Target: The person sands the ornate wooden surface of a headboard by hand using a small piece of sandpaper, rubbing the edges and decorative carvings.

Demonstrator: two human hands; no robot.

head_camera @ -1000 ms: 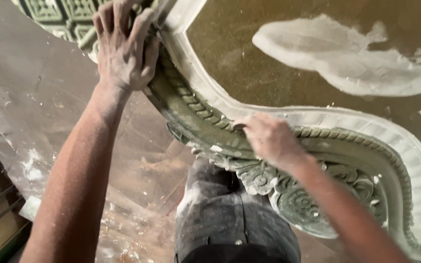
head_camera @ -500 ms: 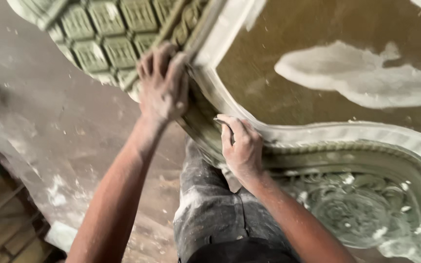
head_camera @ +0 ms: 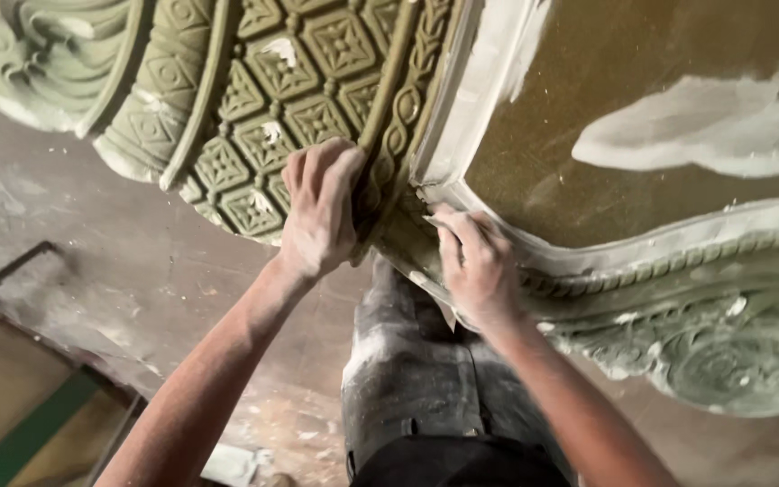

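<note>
Where dusty floor shows, carved mould.

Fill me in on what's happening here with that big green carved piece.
A person is working bare-handed on a large green ornamental moulding with diamond panels and scrollwork. The left hand presses on the braided border beside the diamond panels. The right hand rests with its fingertips at the corner of the white plaster edge that frames a flat brown panel bearing pale smears. Neither hand holds a tool. Both hands are dusted white. The person's dusty grey trousers show below.
</note>
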